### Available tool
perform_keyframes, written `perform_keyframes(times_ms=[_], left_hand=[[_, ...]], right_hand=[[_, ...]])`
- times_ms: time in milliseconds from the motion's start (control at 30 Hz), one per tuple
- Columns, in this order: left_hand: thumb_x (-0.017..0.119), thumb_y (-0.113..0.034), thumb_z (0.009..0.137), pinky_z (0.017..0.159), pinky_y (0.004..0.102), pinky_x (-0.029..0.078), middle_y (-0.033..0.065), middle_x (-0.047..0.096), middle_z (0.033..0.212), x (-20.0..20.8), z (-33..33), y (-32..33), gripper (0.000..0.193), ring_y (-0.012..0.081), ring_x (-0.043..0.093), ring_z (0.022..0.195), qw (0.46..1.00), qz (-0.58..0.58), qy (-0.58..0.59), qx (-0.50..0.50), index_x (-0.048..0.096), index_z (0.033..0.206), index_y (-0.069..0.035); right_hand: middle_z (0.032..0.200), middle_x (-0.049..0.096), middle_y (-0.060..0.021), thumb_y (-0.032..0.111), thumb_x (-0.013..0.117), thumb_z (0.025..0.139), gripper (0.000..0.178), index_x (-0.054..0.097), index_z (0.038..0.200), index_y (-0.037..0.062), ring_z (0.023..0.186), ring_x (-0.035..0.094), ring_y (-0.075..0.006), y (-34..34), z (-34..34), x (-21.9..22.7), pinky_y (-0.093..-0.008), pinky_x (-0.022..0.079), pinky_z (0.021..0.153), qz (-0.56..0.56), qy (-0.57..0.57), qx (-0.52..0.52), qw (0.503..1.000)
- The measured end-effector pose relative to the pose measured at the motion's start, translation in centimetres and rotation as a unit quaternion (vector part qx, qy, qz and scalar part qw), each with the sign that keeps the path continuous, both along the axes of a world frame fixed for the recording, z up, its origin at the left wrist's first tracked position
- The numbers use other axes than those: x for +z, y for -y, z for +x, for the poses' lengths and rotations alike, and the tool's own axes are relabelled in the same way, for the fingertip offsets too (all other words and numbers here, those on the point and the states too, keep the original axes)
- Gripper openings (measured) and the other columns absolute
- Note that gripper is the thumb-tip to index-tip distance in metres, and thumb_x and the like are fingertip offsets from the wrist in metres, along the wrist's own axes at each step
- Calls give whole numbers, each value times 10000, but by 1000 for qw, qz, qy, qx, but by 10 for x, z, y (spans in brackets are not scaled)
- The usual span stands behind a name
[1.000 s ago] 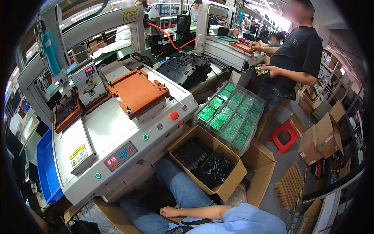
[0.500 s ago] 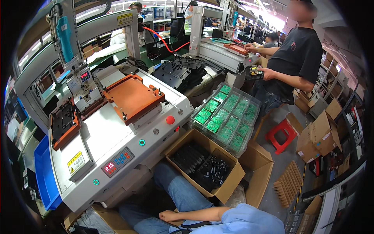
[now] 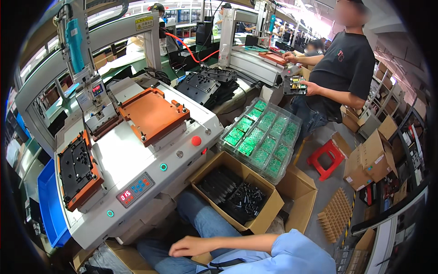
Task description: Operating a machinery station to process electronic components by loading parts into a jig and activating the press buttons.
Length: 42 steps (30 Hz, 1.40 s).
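Note:
My right hand (image 3: 190,246) hovers over my lap, palm down, fingers loosely bent and slightly apart; nothing shows in it. My left hand is out of view. In front of me stands a white benchtop screwdriving machine (image 3: 137,182) with lit buttons and a red stop button (image 3: 196,140). On its left slide, an orange fixture (image 3: 96,181) near the front edge carries a black plastic panel (image 3: 76,166). The orange fixture on the right slide (image 3: 153,114) is bare. A teal electric screwdriver (image 3: 75,45) hangs upright above, behind the slides.
Right of my knees sits a carton (image 3: 269,214) of black parts, with a clear tray (image 3: 260,137) of green circuit boards beyond it. A blue bin (image 3: 48,201) borders the machine's left. Black panels (image 3: 200,86) lie stacked behind. A co-worker (image 3: 342,68) holds a circuit-board assembly (image 3: 294,85).
The left fixture with its black panel has slid toward me, to the machine's front. My right hand has risen and moved left, its fingers less curled. The co-worker's circuit-board assembly has tilted into fuller view.

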<state>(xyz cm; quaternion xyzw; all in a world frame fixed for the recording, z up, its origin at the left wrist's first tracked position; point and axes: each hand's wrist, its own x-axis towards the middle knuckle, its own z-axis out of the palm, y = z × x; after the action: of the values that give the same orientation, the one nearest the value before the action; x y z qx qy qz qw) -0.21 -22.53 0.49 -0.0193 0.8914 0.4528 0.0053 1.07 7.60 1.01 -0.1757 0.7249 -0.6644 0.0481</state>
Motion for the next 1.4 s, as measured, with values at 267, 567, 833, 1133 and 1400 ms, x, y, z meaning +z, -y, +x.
perform_keyframes(times_ms=[267, 567, 833, 1133, 1400], left_hand=[[552, -141, 902, 1017, 429, 355, 215, 537, 1213, -86, -40, 35, 349, 356, 484, 1153, 970, -202, -131, 26, 533, 1196, 46], [554, -142, 908, 1045, 443, 313, 240, 427, 1308, -106, -14, 35, 385, 408, 399, 1227, 966, -204, -155, 44, 469, 1240, 32], [567, -127, 895, 995, 429, 352, 205, 496, 1220, -94, -18, 45, 285, 360, 455, 1164, 970, -161, -161, 86, 562, 1144, 10], [648, -108, 773, 956, 431, 388, 150, 575, 1170, -33, -100, 88, 368, 328, 530, 1090, 859, -402, -260, 179, 606, 1136, -62], [382, -651, 856, 714, 480, 400, 176, 517, 873, -61, -92, 143, 640, 379, 485, 794, 826, -417, -330, 185, 548, 971, -45]], right_hand=[[681, 570, -24, 65, 630, 819, 173, 490, 724, 99, 465, 514, -178, -23, 57, 282, -297, 419, 402, -432, -413, -223, 770], [831, 679, -120, 327, 698, 837, 301, 564, 969, 92, 716, 657, -244, -5, 19, 248, -233, 511, 696, -475, -2, 205, 856], [850, 656, -89, 46, 561, 894, 126, 647, 971, -7, 773, 631, -172, 10, -21, 57, -273, 480, 678, 147, -23, -151, 977], [814, 673, -100, 52, 605, 686, 197, 704, 853, 86, 790, 621, -292, -53, 5, -78, -409, 459, 764, 383, -209, -253, 863], [891, 645, -59, 59, 606, 745, 212, 650, 952, 71, 840, 599, -224, -51, 11, -105, -351, 447, 836, 378, -198, -255, 868]])
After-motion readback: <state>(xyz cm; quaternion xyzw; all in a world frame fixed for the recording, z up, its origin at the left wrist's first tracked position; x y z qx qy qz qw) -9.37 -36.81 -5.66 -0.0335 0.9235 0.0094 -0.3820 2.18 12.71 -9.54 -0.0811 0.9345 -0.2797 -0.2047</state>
